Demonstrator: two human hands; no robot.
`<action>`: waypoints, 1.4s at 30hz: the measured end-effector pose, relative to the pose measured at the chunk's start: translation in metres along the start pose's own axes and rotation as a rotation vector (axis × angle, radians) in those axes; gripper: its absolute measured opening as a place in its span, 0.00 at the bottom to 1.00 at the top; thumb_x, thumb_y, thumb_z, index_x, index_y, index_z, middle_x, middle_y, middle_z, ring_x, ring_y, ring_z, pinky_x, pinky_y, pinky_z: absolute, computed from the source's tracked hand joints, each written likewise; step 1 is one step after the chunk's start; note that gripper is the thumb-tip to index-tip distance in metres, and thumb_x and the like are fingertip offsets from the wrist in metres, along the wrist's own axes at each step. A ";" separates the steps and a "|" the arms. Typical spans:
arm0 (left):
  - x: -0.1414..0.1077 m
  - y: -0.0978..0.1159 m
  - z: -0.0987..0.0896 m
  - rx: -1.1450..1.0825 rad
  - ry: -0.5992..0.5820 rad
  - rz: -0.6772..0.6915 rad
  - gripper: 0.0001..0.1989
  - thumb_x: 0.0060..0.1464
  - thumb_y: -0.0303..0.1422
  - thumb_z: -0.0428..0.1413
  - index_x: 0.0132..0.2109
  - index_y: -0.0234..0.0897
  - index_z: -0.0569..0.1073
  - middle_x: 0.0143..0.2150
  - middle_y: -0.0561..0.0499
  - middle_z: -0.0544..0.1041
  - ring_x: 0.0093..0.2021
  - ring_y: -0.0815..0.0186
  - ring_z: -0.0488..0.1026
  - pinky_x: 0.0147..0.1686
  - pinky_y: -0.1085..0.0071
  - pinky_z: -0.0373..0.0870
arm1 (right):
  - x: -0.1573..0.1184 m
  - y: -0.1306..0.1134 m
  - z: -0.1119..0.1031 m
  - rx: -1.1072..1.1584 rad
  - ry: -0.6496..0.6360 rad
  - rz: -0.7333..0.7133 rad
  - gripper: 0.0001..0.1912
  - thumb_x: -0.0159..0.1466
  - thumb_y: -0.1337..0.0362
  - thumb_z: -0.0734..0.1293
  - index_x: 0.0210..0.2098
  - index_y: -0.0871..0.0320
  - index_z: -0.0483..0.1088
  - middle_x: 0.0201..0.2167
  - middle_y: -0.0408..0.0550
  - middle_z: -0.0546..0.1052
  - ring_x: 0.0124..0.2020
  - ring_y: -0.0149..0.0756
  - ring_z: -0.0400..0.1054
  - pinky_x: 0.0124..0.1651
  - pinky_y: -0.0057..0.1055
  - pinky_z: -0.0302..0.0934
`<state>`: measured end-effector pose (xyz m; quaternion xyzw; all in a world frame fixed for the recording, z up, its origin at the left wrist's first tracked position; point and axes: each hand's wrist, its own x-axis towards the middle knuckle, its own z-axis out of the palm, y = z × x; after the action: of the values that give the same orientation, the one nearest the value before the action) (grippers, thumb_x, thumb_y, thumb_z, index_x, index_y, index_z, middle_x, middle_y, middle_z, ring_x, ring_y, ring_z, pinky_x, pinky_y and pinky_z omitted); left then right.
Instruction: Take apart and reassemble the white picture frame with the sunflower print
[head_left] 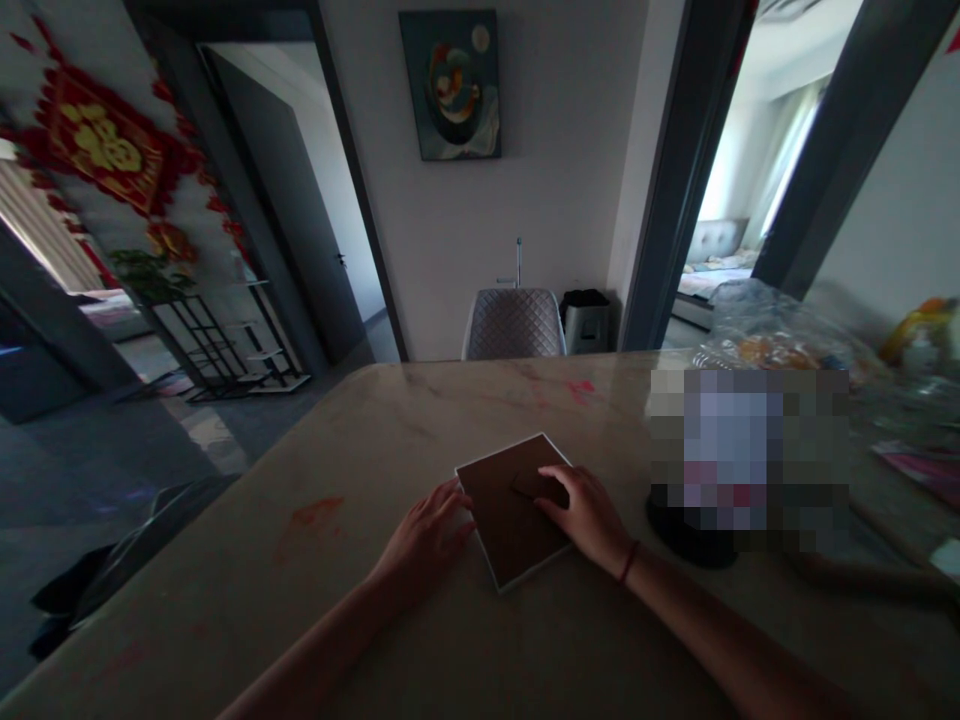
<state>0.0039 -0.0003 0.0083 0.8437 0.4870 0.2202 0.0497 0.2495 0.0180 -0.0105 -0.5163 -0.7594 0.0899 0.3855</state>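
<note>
A flat rectangular panel (510, 540), brown with a thin white edge, lies tilted to the table's edge in front of me. It looks like the back of a picture frame. Fingers of my left hand (435, 520) rest along its left side, stretched out and not wrapped round it. Over its right half is my right hand (589, 510), with thumb and fingers curved and apart. A thin dark line or strip (523, 490) shows on the brown face beside my right fingertips; I cannot make out what it is. A dark red cord circles my right wrist.
The stone-patterned table (360, 430) carries reddish stains. At right are a blurred-out object on a round black base (694, 540) and clear plastic bags (780, 325). A quilted chair (516, 322) stands beyond the far edge, near a bin (586, 325).
</note>
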 end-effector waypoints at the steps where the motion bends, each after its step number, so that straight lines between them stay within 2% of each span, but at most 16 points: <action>1: 0.000 0.000 0.000 -0.002 -0.007 0.003 0.07 0.55 0.34 0.48 0.41 0.42 0.67 0.55 0.48 0.66 0.53 0.60 0.65 0.51 0.61 0.63 | 0.001 -0.001 -0.001 -0.016 -0.015 -0.012 0.16 0.55 0.66 0.66 0.44 0.58 0.66 0.42 0.50 0.73 0.45 0.39 0.65 0.49 0.40 0.59; 8: 0.004 0.004 -0.001 0.008 -0.028 -0.015 0.06 0.56 0.35 0.46 0.39 0.41 0.65 0.51 0.47 0.66 0.50 0.60 0.67 0.49 0.61 0.64 | 0.007 -0.023 -0.008 -0.339 -0.169 -0.090 0.12 0.55 0.64 0.63 0.38 0.63 0.66 0.38 0.56 0.70 0.42 0.44 0.63 0.43 0.41 0.59; 12: 0.006 0.006 0.003 0.038 0.003 -0.059 0.05 0.56 0.36 0.47 0.37 0.40 0.64 0.48 0.47 0.67 0.47 0.60 0.68 0.47 0.60 0.65 | 0.007 -0.028 -0.002 -0.407 -0.181 -0.058 0.13 0.56 0.59 0.62 0.36 0.62 0.64 0.36 0.57 0.69 0.40 0.45 0.64 0.40 0.39 0.59; 16: 0.008 0.009 0.005 0.042 0.006 -0.079 0.04 0.55 0.33 0.45 0.37 0.40 0.63 0.48 0.47 0.67 0.45 0.60 0.69 0.46 0.61 0.65 | 0.004 -0.028 0.005 -0.448 -0.164 -0.014 0.18 0.59 0.52 0.60 0.38 0.62 0.63 0.36 0.60 0.70 0.39 0.47 0.65 0.38 0.40 0.60; 20: 0.008 0.012 0.005 0.048 0.009 -0.112 0.04 0.54 0.30 0.44 0.37 0.40 0.62 0.50 0.47 0.67 0.45 0.61 0.69 0.47 0.61 0.64 | 0.004 -0.028 0.006 -0.455 -0.168 0.012 0.20 0.59 0.51 0.60 0.39 0.64 0.64 0.36 0.61 0.71 0.39 0.48 0.66 0.38 0.40 0.60; 30: 0.008 0.004 0.005 0.063 0.017 -0.175 0.16 0.54 0.31 0.44 0.50 0.39 0.60 0.50 0.46 0.70 0.50 0.58 0.67 0.50 0.60 0.60 | 0.008 -0.027 0.004 -0.423 -0.178 0.025 0.20 0.59 0.51 0.60 0.36 0.64 0.66 0.34 0.60 0.72 0.38 0.45 0.67 0.38 0.38 0.61; 35: 0.009 -0.004 0.008 0.007 0.032 -0.224 0.17 0.53 0.34 0.46 0.51 0.40 0.61 0.50 0.47 0.71 0.51 0.58 0.67 0.50 0.60 0.61 | 0.007 -0.025 0.004 -0.410 -0.150 0.018 0.19 0.59 0.50 0.59 0.34 0.62 0.65 0.33 0.58 0.72 0.37 0.44 0.68 0.38 0.38 0.61; 42: 0.010 -0.009 0.009 -0.063 0.014 -0.254 0.18 0.51 0.33 0.47 0.51 0.37 0.62 0.51 0.45 0.70 0.52 0.58 0.66 0.52 0.58 0.59 | 0.007 -0.028 -0.002 -0.364 -0.095 0.064 0.17 0.55 0.50 0.63 0.30 0.58 0.64 0.30 0.52 0.72 0.33 0.40 0.68 0.34 0.34 0.60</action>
<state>0.0049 0.0136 0.0006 0.7717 0.5831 0.2332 0.1003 0.2301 0.0106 0.0091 -0.5964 -0.7639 -0.0124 0.2464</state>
